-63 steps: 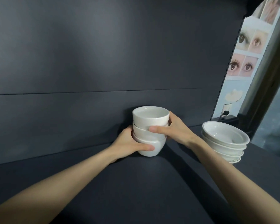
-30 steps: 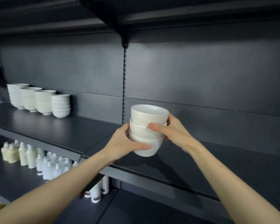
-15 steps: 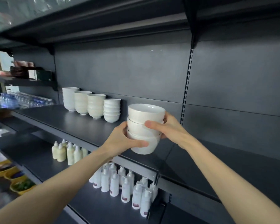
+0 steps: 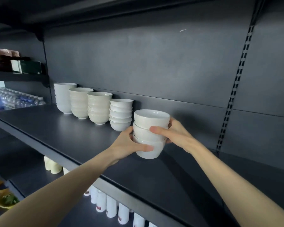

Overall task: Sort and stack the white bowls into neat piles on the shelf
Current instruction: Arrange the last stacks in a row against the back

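I hold a stack of three white bowls (image 4: 150, 128) between both hands, low over the dark shelf (image 4: 59, 128); whether its base touches the shelf I cannot tell. My left hand (image 4: 129, 145) wraps the bottom bowl from the left. My right hand (image 4: 172, 134) grips the middle bowl from the right and behind. Just left of it, along the back wall, stands a row of white bowl piles: a short pile of small bowls (image 4: 120, 114), two cream piles (image 4: 99, 108) (image 4: 80, 102) and a tall white pile (image 4: 64, 97).
The shelf's front edge (image 4: 121, 185) runs diagonally below my arms. White bottles (image 4: 111, 208) stand on the shelf beneath. Water bottles (image 4: 15, 100) and boxes (image 4: 23, 67) fill shelves at far left. A slotted upright (image 4: 233, 89) rises at right.
My view and both hands have swung left along the shelf with the three-bowl stack, which now sits right beside the row of bowl piles. The grip is unchanged.
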`<control>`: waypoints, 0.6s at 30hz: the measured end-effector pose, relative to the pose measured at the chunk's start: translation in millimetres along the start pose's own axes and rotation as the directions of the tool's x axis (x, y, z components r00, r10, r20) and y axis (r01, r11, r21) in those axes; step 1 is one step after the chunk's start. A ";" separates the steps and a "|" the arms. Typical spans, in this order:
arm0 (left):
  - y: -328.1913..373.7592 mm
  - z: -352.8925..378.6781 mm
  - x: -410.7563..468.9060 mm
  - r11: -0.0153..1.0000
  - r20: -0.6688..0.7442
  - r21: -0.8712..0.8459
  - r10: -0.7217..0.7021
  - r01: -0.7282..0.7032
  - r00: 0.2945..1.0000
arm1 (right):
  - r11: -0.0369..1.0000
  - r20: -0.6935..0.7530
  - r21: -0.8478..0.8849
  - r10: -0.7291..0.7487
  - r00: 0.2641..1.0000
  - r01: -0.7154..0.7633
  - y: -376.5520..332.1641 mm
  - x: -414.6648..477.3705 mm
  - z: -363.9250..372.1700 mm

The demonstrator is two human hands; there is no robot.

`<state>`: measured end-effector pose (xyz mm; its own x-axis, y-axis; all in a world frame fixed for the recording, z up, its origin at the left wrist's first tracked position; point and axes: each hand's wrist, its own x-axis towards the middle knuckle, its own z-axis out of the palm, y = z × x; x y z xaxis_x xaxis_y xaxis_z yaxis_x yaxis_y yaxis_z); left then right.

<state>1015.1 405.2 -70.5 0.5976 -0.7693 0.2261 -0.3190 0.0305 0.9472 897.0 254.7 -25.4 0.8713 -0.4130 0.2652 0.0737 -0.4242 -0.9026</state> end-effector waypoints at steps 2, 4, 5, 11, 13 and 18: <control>-11.1 -10.3 21.7 1.000 0.034 -0.001 -0.013 0.013 0.999 | 1.000 -0.010 0.011 0.017 1.000 -0.017 7.2 20.1 4.2; -21.4 -19.6 42.2 1.000 0.064 0.000 -0.019 0.019 0.998 | 1.000 -0.028 0.015 0.026 0.999 -0.026 13.9 38.6 8.4; -26.1 -23.9 51.4 1.000 0.079 0.000 -0.021 0.021 0.997 | 0.999 -0.037 0.014 0.031 0.999 -0.030 17.2 47.1 10.9; -55.9 -48.6 105.3 1.000 0.199 0.011 0.000 -0.003 0.980 | 0.998 -0.121 0.005 0.060 0.991 -0.060 36.2 86.6 27.2; -65.6 -55.1 120.5 1.000 0.235 0.009 0.001 -0.004 0.972 | 0.997 -0.152 -0.004 0.074 0.986 -0.075 39.5 95.2 32.5; -83.0 -68.6 149.0 1.000 0.313 -0.004 0.016 -0.016 0.950 | 0.994 -0.272 -0.016 0.100 0.957 -0.108 47.7 113.5 49.5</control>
<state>1181.2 331.8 -99.8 0.3322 -0.9297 0.1590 -0.3259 0.0451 0.9443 1023.4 227.5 -55.2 0.7090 -0.6570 0.2562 -0.0288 -0.3900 -0.9204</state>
